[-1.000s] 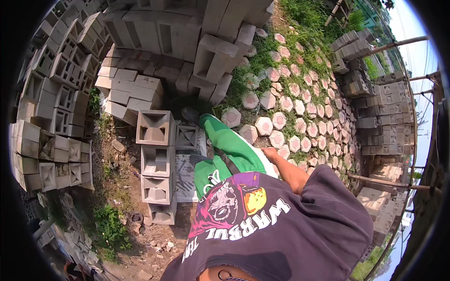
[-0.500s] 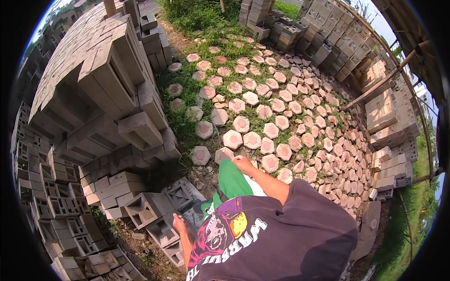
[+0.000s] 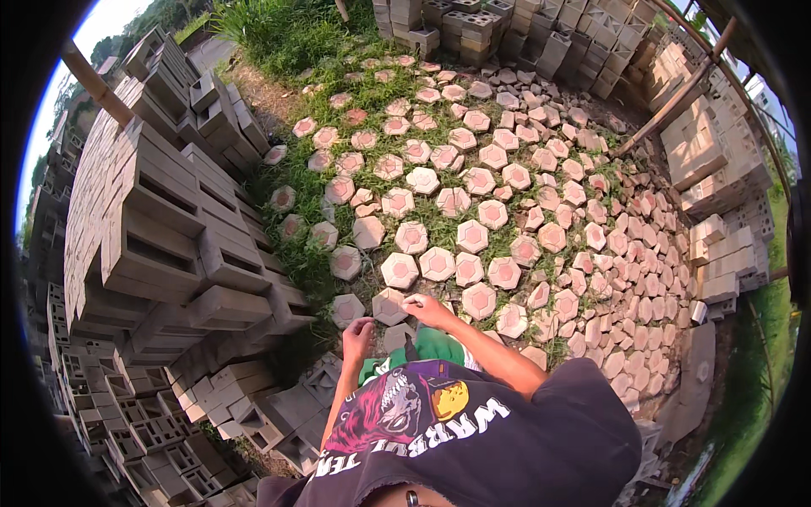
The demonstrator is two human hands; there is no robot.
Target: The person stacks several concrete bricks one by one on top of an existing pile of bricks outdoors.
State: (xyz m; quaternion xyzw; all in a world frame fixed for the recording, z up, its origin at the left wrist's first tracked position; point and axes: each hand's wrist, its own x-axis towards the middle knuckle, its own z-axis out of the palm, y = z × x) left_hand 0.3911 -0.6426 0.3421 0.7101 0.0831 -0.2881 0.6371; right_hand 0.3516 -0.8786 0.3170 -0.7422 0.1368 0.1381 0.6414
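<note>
My left hand [image 3: 358, 339] hangs in front of my body, its fingers curled together, and no object shows in it. Close by on the right, my right hand [image 3: 429, 311] has loosely bent fingers that point left, with nothing visible between them. Just beyond both hands lies a hexagonal concrete paver [image 3: 389, 305]. My right fingertips overlap its edge in the picture, but whether they touch it I cannot tell. Another hexagonal paver [image 3: 347, 311] rests to its left. A paver with a pinkish centre [image 3: 479, 301] lies to the right of my right hand.
Many hexagonal pavers spread over grassy ground ahead, packed denser at the right [image 3: 642, 296]. Tall stacks of hollow concrete blocks [image 3: 156, 245] stand at my left. More block stacks [image 3: 465, 34] line the back, and others [image 3: 718, 160] the right. A wooden pole [image 3: 672, 101] slants at the right.
My left hand has come up and forward from beside the blocks at lower left, its fingers now curled. My right hand has shifted slightly left and down in the picture. The view has turned.
</note>
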